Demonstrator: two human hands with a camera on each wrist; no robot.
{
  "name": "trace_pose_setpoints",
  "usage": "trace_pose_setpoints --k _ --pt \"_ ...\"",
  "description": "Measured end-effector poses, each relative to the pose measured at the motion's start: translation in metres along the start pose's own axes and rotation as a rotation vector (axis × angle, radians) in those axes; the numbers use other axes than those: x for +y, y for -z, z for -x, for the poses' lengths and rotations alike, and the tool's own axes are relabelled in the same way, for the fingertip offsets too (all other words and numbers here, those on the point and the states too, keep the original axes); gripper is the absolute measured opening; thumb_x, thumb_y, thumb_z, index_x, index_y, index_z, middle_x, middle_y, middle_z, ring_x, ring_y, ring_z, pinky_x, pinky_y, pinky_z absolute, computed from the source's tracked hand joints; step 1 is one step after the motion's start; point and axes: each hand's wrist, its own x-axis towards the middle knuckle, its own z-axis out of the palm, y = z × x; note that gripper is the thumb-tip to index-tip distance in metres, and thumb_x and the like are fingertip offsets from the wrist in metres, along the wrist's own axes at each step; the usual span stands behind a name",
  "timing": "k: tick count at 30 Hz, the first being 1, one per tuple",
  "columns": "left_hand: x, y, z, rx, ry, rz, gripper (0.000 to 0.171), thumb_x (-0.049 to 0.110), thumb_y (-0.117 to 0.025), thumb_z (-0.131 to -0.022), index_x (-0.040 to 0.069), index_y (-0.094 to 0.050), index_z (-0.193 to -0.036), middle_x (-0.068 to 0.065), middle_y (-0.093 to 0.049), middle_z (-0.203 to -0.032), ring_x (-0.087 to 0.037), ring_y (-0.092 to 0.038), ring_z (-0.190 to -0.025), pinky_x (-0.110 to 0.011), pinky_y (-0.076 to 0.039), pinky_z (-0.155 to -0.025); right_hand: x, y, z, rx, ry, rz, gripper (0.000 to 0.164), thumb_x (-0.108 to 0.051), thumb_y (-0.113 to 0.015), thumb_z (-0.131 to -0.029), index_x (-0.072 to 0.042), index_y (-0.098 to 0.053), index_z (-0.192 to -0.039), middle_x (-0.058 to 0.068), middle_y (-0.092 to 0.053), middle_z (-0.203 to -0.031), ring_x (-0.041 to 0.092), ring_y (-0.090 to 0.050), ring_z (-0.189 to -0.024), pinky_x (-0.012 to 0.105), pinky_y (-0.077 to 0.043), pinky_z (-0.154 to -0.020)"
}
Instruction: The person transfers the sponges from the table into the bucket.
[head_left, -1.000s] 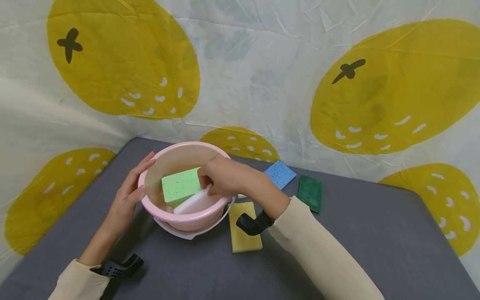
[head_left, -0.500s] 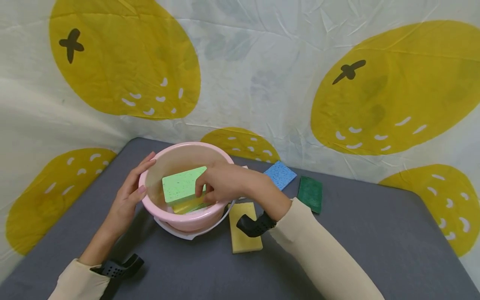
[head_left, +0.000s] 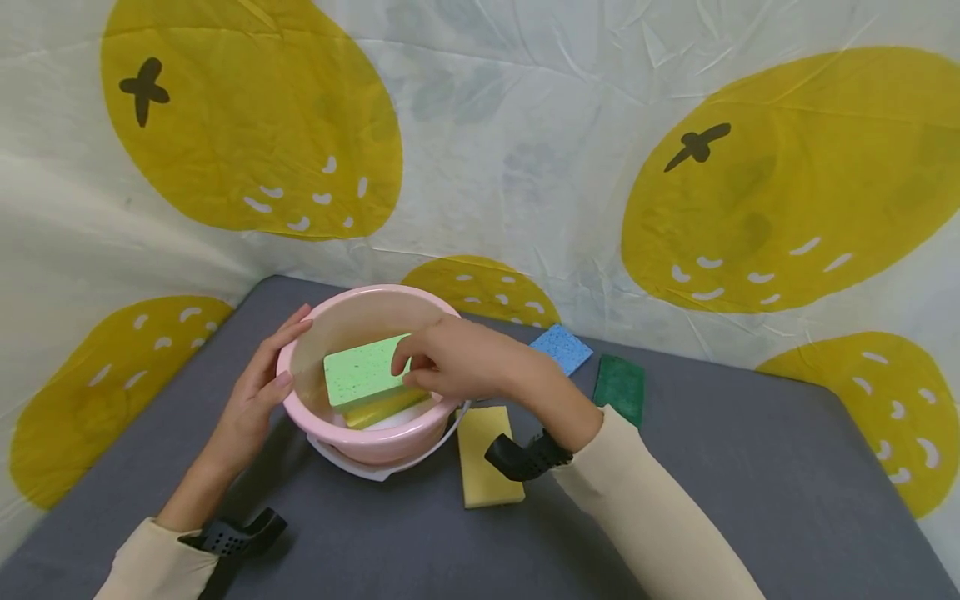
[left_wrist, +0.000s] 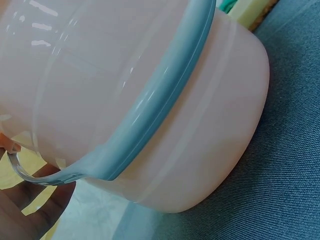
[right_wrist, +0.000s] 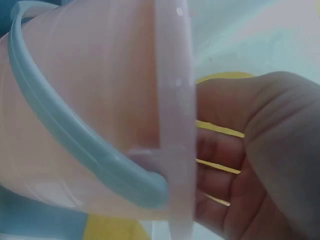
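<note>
A pink bucket [head_left: 375, 442] stands on the grey table, its pale handle [left_wrist: 165, 85] hanging down outside. My left hand [head_left: 251, 404] rests against the left side of its rim, fingers fairly straight and thumb at the edge. My right hand [head_left: 461, 358] hovers over the right rim with loosely bent fingers near the light green sponge [head_left: 363, 371]; I see nothing held in it. Below that green sponge lies a yellow sponge [head_left: 375, 410]. A white block [head_left: 393, 419] is partly visible lower in the bucket.
On the table right of the bucket lie a pale yellow sponge [head_left: 480, 467], a blue speckled sponge [head_left: 562, 348] and a dark green scouring pad [head_left: 620, 387]. Behind the table [head_left: 720, 467] hangs a white curtain [head_left: 510, 150] with large yellow fruit shapes.
A second ago my right hand held the white block inside the bucket. The block has gone down and is let go; the hand has drawn slightly back to the right. My left hand stays put.
</note>
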Motion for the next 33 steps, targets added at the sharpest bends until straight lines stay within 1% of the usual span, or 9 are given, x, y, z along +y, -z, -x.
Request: trace_pose_setpoints --k 3,5,10,13,18,23,25,30,33 --pt "0.000 0.000 0.000 0.003 -0.002 0.003 0.048 -0.004 -0.033 -0.086 -0.006 -0.030 -0.134 -0.019 -0.016 -0.144 -0.027 -0.012 -0.132 -0.021 -0.021 -0.100 0.000 0.002 0.009 0.081 0.011 -0.039 0.019 -0.019 -0.050 -0.089 -0.017 -0.064 -0.101 -0.013 -0.059 -0.082 0.004 -0.048 -0.057 0.020 -0.042 -0.055" --pt "0.000 0.000 0.000 0.004 -0.001 0.004 0.048 -0.005 -0.033 -0.085 -0.006 -0.030 -0.134 -0.019 -0.016 -0.144 -0.027 -0.012 -0.132 -0.021 -0.021 -0.100 0.000 0.003 0.016 0.146 0.018 -0.068 0.018 -0.019 -0.051 -0.089 -0.019 -0.064 -0.100 -0.013 -0.060 -0.084 0.003 -0.049 -0.059 0.020 -0.042 -0.056" --pt "0.000 0.000 0.000 0.006 0.001 0.000 0.050 -0.007 -0.032 -0.084 -0.005 -0.030 -0.134 -0.018 -0.016 -0.144 -0.027 -0.012 -0.132 -0.021 -0.022 -0.100 0.009 0.002 0.033 0.316 0.071 -0.100 0.015 -0.018 -0.057 -0.087 -0.018 -0.064 -0.100 -0.013 -0.061 -0.089 -0.002 -0.053 -0.076 0.020 -0.045 -0.066" --pt "0.000 -0.001 0.000 0.007 0.011 -0.007 0.050 -0.007 -0.032 -0.084 -0.004 -0.030 -0.134 -0.017 -0.016 -0.145 -0.026 -0.013 -0.132 -0.020 -0.022 -0.100 0.017 0.002 0.046 0.376 0.066 -0.119 0.016 -0.017 -0.058 -0.086 -0.016 -0.063 -0.101 -0.011 -0.061 -0.091 -0.001 -0.054 -0.081 0.021 -0.046 -0.070" --pt "-0.001 0.000 0.000 0.010 0.018 -0.008 0.050 -0.006 -0.033 -0.084 -0.004 -0.030 -0.134 -0.016 -0.017 -0.145 -0.026 -0.012 -0.132 -0.019 -0.022 -0.099 0.026 0.002 0.065 0.435 -0.001 -0.170 0.018 -0.018 -0.058 -0.086 -0.017 -0.063 -0.103 -0.011 -0.061 -0.092 0.000 -0.054 -0.083 0.022 -0.046 -0.072" --pt "-0.001 0.001 0.001 0.010 0.006 0.007 0.049 -0.004 -0.033 -0.086 -0.004 -0.030 -0.134 -0.017 -0.016 -0.145 -0.026 -0.012 -0.132 -0.020 -0.022 -0.099 0.032 -0.003 0.077 0.503 -0.077 -0.196 0.020 -0.021 -0.060 -0.085 -0.020 -0.062 -0.105 -0.013 -0.060 -0.094 0.002 -0.055 -0.084 0.025 -0.046 -0.073" --pt "-0.002 0.001 0.001 0.006 -0.004 0.018 0.049 -0.004 -0.033 -0.085 -0.005 -0.030 -0.134 -0.018 -0.016 -0.145 -0.027 -0.011 -0.132 -0.020 -0.021 -0.100 0.036 -0.008 0.080 0.539 -0.123 -0.211 0.020 -0.023 -0.061 -0.085 -0.022 -0.061 -0.105 -0.013 -0.060 -0.095 0.002 -0.055 -0.085 0.025 -0.047 -0.072" --pt "-0.002 0.000 0.000 0.000 -0.018 0.027 0.049 -0.004 -0.033 -0.085 -0.006 -0.029 -0.134 -0.019 -0.015 -0.144 -0.028 -0.010 -0.132 -0.021 -0.020 -0.101 0.051 -0.025 0.083 0.631 -0.234 -0.257 0.023 -0.022 -0.062 -0.084 -0.018 -0.061 -0.106 -0.008 -0.061 -0.099 0.005 -0.056 -0.086 0.026 -0.048 -0.070" --pt "-0.002 -0.001 -0.001 0.002 -0.019 0.025 0.049 -0.004 -0.033 -0.085 -0.006 -0.030 -0.134 -0.020 -0.015 -0.144 -0.028 -0.010 -0.132 -0.021 -0.020 -0.101 0.061 -0.037 0.083 0.672 -0.305 -0.297 0.027 -0.025 -0.062 -0.084 -0.017 -0.059 -0.109 -0.005 -0.061 -0.102 0.008 -0.056 -0.089 0.028 -0.048 -0.072"
